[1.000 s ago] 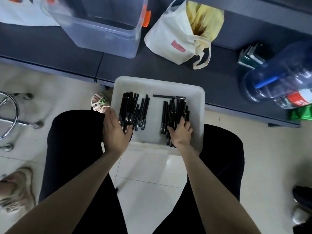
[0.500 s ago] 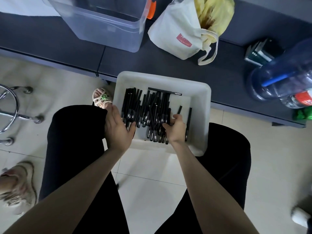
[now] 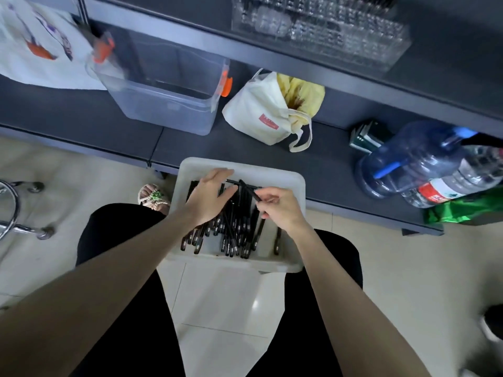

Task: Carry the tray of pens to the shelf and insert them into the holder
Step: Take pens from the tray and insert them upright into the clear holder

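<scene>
— Tray (image 3: pixel 288 258) across the lap, black pens (image 3: pixel 236 232) heaped inside. What about the left hand (image 3: pixel 209 198)?
— Flat, fingers straight, lying on the pile at the tray's far-left side.
— And the right hand (image 3: pixel 281 209)?
— Pinching one pen (image 3: pixel 248 189) between thumb and fingertips, angled over the heap, just beside the left fingers. Clear holder (image 3: pixel 326 34) is up on the shelf (image 3: pixel 449 55), well apart.
</scene>
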A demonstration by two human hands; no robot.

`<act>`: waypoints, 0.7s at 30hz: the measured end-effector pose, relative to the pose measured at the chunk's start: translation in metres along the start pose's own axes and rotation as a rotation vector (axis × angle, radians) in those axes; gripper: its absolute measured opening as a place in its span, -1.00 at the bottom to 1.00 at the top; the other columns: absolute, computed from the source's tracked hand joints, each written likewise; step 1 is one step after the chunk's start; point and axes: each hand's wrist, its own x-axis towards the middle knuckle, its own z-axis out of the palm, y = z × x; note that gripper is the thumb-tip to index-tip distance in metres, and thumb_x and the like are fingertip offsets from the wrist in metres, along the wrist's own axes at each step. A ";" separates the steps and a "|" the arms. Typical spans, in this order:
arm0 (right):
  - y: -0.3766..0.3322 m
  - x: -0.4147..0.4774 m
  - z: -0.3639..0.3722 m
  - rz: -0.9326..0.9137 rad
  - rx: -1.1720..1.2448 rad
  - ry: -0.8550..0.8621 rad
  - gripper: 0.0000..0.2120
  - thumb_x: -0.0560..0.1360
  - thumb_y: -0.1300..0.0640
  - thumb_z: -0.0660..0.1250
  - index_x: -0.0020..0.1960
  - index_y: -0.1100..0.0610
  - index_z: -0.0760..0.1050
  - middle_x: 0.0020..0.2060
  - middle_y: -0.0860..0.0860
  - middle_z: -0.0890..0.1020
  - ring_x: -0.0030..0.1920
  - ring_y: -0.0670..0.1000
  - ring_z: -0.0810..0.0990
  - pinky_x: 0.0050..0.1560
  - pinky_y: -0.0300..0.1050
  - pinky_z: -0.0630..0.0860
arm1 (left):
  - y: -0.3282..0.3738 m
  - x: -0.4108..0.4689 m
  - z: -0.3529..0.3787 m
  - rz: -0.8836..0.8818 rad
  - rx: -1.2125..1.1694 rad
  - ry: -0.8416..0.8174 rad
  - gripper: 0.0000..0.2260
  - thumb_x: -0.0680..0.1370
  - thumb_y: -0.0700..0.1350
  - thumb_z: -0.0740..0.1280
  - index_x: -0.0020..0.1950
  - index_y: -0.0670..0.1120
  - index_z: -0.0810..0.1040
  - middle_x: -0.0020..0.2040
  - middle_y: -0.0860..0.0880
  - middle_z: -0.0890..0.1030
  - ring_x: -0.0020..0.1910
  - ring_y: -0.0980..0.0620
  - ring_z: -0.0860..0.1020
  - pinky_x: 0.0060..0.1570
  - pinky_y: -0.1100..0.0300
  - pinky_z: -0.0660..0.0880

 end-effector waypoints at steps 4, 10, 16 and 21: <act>-0.058 -0.014 -0.034 -0.107 0.085 -0.047 -0.81 0.42 0.36 0.41 0.03 0.24 0.60 -0.25 0.08 0.60 -0.43 -0.16 0.55 -0.40 -0.28 0.53 | 0.037 0.019 -0.035 0.027 -0.160 -0.105 -0.71 0.59 -0.10 0.26 0.30 -0.10 0.47 0.12 -0.03 0.55 0.08 0.05 0.52 0.14 0.23 0.40; -0.146 -0.031 -0.089 -0.329 0.187 0.074 -0.72 0.34 0.47 0.43 0.05 0.38 0.54 -0.29 0.07 0.62 -0.30 -0.19 0.62 -0.27 -0.32 0.55 | 0.088 0.051 -0.102 0.117 -0.396 -0.094 -0.93 0.57 -0.20 0.28 -0.09 -0.12 0.54 -0.25 -0.06 0.56 -0.29 0.15 0.51 -0.21 0.34 0.47; -0.219 -0.019 -0.108 -0.539 0.262 0.299 -0.74 0.41 0.41 0.40 0.04 0.22 0.46 -0.27 0.14 0.63 -0.24 0.04 0.64 -0.15 -0.23 0.59 | 0.125 0.087 -0.128 0.183 -0.432 -0.049 -0.82 0.59 -0.17 0.25 -0.18 -0.09 0.56 -0.28 -0.04 0.55 -0.36 0.23 0.48 -0.19 0.26 0.43; -0.267 0.000 -0.128 -0.679 0.022 0.552 -0.71 0.48 0.25 0.38 0.09 0.08 0.34 -0.28 0.11 0.65 -0.20 0.10 0.62 -0.04 -0.13 0.52 | 0.155 0.125 -0.146 0.256 -0.286 0.317 -0.81 0.53 -0.03 0.35 0.07 -0.09 0.57 -0.05 0.04 0.52 -0.11 0.16 0.51 0.01 0.29 0.41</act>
